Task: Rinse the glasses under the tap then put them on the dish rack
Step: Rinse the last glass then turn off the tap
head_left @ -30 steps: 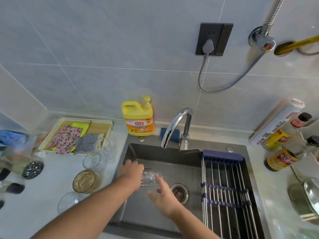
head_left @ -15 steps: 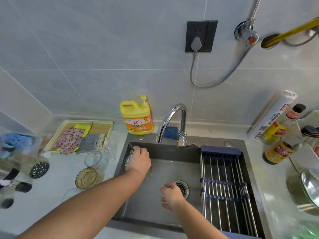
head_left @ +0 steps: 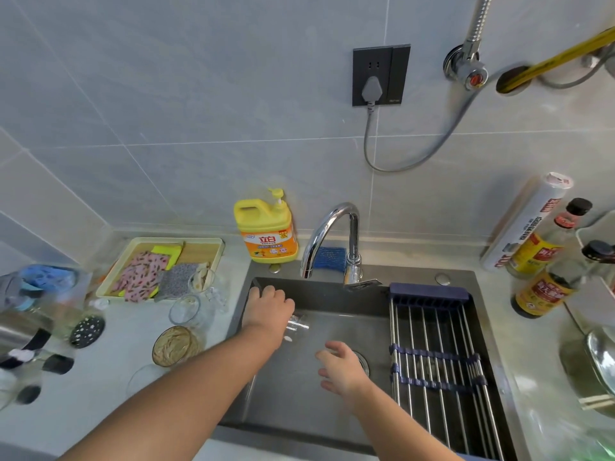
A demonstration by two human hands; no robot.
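Closest in, inside the dark grey steel sink (head_left: 299, 414): right hand (head_left: 342, 369), fingers spread and loose, nothing in it, just left of the round drain (head_left: 364, 361). To its right, across the right half of the basin, a roll-up rack of steel rods with blue cross-bars (head_left: 436, 357).

A little further back and left, left hand (head_left: 269, 311), palm down, fingers curled round a clear drinking glass (head_left: 298, 325). Glass low near the sink's back-left corner, jutting rightward from under the palm, tilted rather than upright. Apart from the right hand, and in front of the spout of the curved chrome tap (head_left: 332, 227).

On the pale counter (head_left: 83, 410) left of the sink, a cluster of glassware: a blurred clear glass at the near edge (head_left: 143, 380), then a round amber-tinted glass with a crinkled pattern (head_left: 174, 346), then a clear tumbler (head_left: 186, 309), then a second clear tumbler beside the tray (head_left: 201, 281). Contents of these impossible to tell.

Behind them, a cream rectangular tray (head_left: 199, 241) holding folded cloths: a pink patterned cloth (head_left: 143, 274), a yellow cloth (head_left: 169, 251), a grey speckled cloth (head_left: 176, 281).

Against the tiled wall, a yellow dish-soap jug with a pump top (head_left: 266, 234) and, behind the tap, a blue scouring pad (head_left: 329, 257). Far right, two dark-capped sauce bottles (head_left: 539, 287) and a white roll leaning on the wall (head_left: 525, 221). Higher up, a black wall socket with a grey plug (head_left: 381, 74).
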